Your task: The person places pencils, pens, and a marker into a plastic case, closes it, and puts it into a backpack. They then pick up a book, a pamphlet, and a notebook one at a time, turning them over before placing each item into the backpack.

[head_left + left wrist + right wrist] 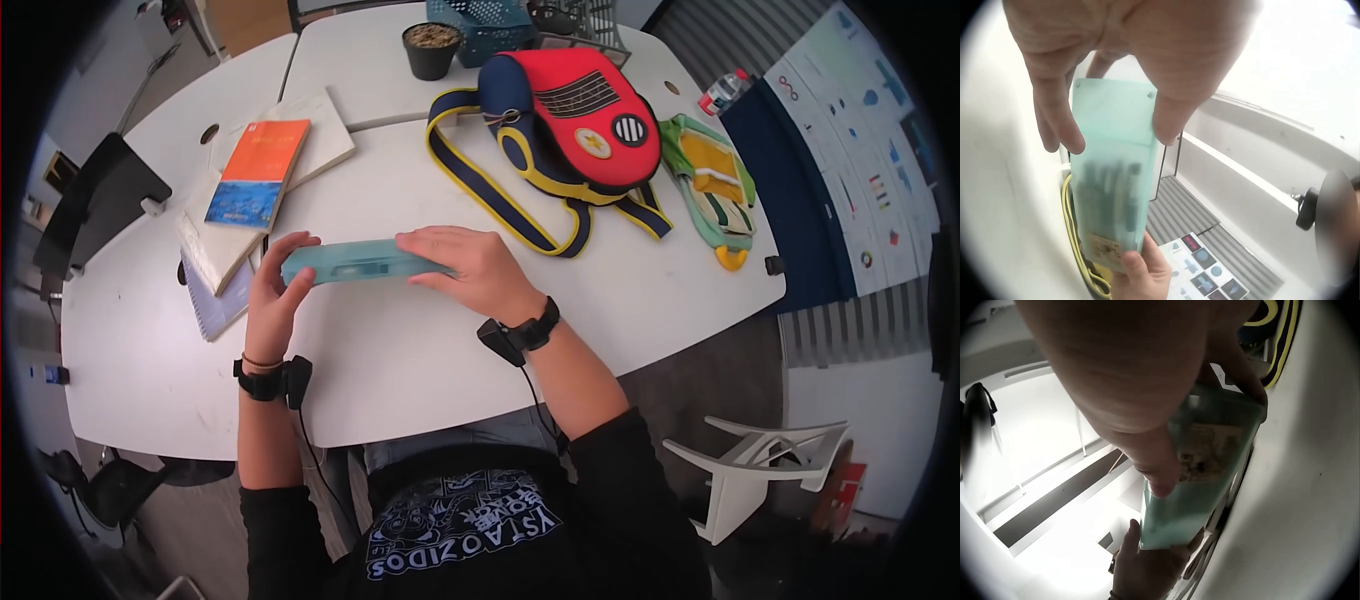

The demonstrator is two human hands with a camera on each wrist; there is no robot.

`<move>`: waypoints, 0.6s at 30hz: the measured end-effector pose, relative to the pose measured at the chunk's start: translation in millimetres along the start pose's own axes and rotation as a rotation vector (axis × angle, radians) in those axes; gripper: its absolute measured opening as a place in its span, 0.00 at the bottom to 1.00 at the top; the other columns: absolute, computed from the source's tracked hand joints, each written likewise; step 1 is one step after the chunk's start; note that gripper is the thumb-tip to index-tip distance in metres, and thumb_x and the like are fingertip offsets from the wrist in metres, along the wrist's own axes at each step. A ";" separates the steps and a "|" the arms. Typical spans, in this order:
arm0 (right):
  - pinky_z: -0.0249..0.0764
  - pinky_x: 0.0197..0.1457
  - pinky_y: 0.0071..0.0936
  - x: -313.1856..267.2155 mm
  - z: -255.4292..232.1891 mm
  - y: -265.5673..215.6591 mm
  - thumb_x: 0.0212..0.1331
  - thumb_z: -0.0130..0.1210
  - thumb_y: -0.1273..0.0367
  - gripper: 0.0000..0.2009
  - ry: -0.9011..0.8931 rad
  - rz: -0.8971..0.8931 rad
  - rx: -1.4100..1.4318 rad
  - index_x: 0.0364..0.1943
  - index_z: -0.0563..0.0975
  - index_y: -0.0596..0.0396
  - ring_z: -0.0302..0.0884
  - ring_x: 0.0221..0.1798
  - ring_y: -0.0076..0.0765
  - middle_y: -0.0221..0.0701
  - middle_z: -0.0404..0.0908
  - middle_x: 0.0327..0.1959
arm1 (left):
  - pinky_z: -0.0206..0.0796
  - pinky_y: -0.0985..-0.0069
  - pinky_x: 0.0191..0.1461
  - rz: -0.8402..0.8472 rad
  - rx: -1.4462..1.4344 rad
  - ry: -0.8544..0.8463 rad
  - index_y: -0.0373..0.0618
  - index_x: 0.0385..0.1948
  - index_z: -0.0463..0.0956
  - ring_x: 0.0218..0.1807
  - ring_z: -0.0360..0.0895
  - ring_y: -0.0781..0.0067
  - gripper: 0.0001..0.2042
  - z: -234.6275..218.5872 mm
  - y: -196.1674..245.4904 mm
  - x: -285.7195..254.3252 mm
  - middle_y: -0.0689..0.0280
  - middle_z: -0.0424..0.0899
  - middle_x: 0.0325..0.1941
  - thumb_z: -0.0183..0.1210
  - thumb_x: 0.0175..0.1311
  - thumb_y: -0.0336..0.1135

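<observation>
A translucent teal pencil case (pixel 350 262) is held above the table between both hands, its long side running left to right. The left hand (pixel 276 290) grips its left end, thumb on the near side and fingers on the far side. At the other end the right hand (pixel 478 268) pinches it between thumb and fingers. Dark, pen-like items show through the case (pixel 1110 181) in the left wrist view. A brown picture label (pixel 1210 450) shows near the right hand's thumb in the right wrist view.
An orange and blue book (pixel 262 170) lies on other books and a spiral notebook (pixel 215 312) at the left. Behind stand a plant pot (pixel 432 52) and a teal basket (pixel 490 30). A red and navy backpack (pixel 580 120) and a green pouch (pixel 712 185) lie at the right.
</observation>
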State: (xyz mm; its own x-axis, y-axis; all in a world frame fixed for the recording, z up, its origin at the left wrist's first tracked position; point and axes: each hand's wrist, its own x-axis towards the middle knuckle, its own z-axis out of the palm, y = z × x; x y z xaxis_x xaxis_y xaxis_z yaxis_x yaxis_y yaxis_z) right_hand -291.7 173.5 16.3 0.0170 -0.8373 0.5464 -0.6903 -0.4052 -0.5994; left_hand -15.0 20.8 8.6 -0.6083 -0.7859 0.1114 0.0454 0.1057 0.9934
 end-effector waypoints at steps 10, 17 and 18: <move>0.84 0.62 0.38 11.2 6.5 -47.0 0.56 0.73 0.66 0.22 0.224 -0.029 -0.353 0.56 0.86 0.51 0.86 0.60 0.43 0.32 0.89 0.57 | 0.74 0.63 0.71 -0.353 -0.680 -0.384 0.41 0.70 0.70 0.62 0.84 0.63 0.26 77.1 15.1 -5.5 0.59 0.85 0.61 0.47 0.87 0.54; 0.84 0.59 0.38 -9.5 -38.4 -80.6 0.59 0.73 0.64 0.18 0.149 0.042 -0.193 0.52 0.85 0.56 0.82 0.63 0.45 0.34 0.85 0.61 | 0.77 0.69 0.61 -0.359 -0.482 -0.171 0.43 0.67 0.71 0.58 0.83 0.72 0.18 112.5 39.8 12.9 0.65 0.84 0.57 0.49 0.84 0.40; 0.85 0.57 0.38 -16.5 -50.7 -81.6 0.60 0.73 0.65 0.18 0.057 0.058 -0.110 0.51 0.85 0.57 0.83 0.61 0.46 0.34 0.86 0.59 | 0.77 0.71 0.60 -0.340 -0.494 -0.166 0.41 0.68 0.71 0.58 0.83 0.74 0.18 117.6 41.2 15.6 0.66 0.84 0.57 0.50 0.83 0.36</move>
State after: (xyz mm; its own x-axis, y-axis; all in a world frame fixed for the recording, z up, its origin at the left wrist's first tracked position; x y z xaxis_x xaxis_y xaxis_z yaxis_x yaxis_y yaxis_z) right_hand -272.3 239.0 85.9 -0.0646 -0.8346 0.5471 -0.7640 -0.3113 -0.5652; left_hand -115.8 84.5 47.9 -0.7664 -0.6165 -0.1803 0.1643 -0.4594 0.8729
